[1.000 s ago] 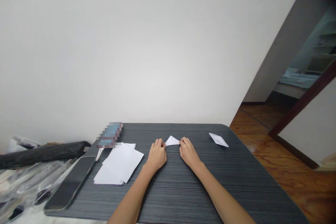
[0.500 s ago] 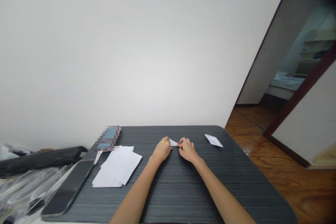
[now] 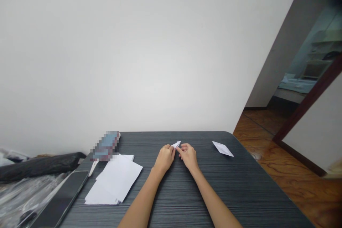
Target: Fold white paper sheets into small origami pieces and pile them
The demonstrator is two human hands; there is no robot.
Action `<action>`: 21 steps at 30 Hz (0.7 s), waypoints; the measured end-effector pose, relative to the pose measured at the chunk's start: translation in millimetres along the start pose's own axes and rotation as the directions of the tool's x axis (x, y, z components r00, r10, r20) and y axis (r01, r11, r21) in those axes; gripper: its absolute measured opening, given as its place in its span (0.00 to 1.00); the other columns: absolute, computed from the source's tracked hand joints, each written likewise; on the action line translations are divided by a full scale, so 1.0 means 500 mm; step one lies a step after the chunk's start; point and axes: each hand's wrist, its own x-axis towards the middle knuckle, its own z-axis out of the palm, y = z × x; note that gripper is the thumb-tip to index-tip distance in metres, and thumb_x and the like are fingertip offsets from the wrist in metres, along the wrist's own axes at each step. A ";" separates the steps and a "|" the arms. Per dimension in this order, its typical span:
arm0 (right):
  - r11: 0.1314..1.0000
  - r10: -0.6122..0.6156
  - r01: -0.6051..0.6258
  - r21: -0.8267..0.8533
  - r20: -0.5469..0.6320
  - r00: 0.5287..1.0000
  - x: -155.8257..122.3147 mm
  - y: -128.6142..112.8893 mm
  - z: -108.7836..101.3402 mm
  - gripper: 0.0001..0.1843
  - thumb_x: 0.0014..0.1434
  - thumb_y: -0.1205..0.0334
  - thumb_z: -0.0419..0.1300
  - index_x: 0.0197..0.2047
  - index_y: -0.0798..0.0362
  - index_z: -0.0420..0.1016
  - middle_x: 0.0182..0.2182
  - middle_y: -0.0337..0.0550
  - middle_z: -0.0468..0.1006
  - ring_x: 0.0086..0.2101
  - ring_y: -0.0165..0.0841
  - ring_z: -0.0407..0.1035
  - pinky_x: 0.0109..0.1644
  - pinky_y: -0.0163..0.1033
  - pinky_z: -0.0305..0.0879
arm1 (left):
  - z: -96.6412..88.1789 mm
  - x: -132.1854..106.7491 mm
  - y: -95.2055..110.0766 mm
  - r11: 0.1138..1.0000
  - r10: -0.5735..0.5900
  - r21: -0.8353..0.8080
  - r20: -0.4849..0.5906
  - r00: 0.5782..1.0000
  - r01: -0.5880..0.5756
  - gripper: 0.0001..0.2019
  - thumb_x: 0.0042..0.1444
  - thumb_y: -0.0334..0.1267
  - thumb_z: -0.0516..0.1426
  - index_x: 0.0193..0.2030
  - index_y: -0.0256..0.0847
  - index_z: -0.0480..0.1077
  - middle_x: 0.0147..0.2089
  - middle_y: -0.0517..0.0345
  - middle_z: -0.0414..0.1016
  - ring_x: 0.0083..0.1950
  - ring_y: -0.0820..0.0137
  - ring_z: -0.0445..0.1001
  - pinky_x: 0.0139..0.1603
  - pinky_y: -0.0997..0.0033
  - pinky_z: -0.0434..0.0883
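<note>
A small piece of folded white paper is between my hands above the dark table, its narrow tip pointing up and to the right. My left hand is closed around the paper's left part and hides it. On the other side, my right hand has its thumb against the paper's lower edge, with its fingers curled close by. To the right lies a folded white paper diamond, apart from both hands.
Loose white paper sheets lie overlapping on the left. Behind them is a blurred-out blue and red item with a white strip sticking out. A black phone rests at the table's left edge. A white wall stands behind.
The folded paper has turned so its tip points up and right instead of toward my right hand. My right fingers have loosened from the tip. The camera view has shifted slightly.
</note>
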 end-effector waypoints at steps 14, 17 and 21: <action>0.992 -0.121 0.117 0.049 0.087 0.989 -0.019 -0.043 -0.022 0.11 0.48 0.62 0.49 0.31 0.56 0.70 0.14 0.38 0.70 0.13 0.29 0.64 0.18 0.32 0.63 | 0.004 0.000 -0.004 0.981 -0.074 -0.186 -0.155 0.985 0.045 0.10 0.54 0.33 0.46 0.32 0.36 0.68 0.27 0.54 0.70 0.29 0.72 0.69 0.32 0.75 0.64; 0.985 -0.159 0.153 0.080 0.083 0.984 -0.017 -0.043 -0.028 0.12 0.49 0.60 0.50 0.34 0.57 0.70 0.13 0.38 0.70 0.13 0.28 0.64 0.18 0.32 0.63 | 0.003 0.001 -0.006 0.918 -0.161 -0.385 -0.154 0.975 0.091 0.10 0.53 0.35 0.47 0.36 0.36 0.68 0.25 0.56 0.72 0.26 0.73 0.70 0.29 0.76 0.66; 0.975 -0.141 0.118 0.187 0.113 0.984 -0.005 -0.032 -0.030 0.15 0.48 0.58 0.53 0.37 0.58 0.70 0.15 0.40 0.71 0.15 0.30 0.66 0.20 0.34 0.64 | -0.004 0.003 -0.005 0.751 -0.308 -0.643 -0.142 0.941 0.149 0.11 0.50 0.39 0.51 0.35 0.36 0.70 0.25 0.56 0.74 0.24 0.71 0.72 0.28 0.74 0.69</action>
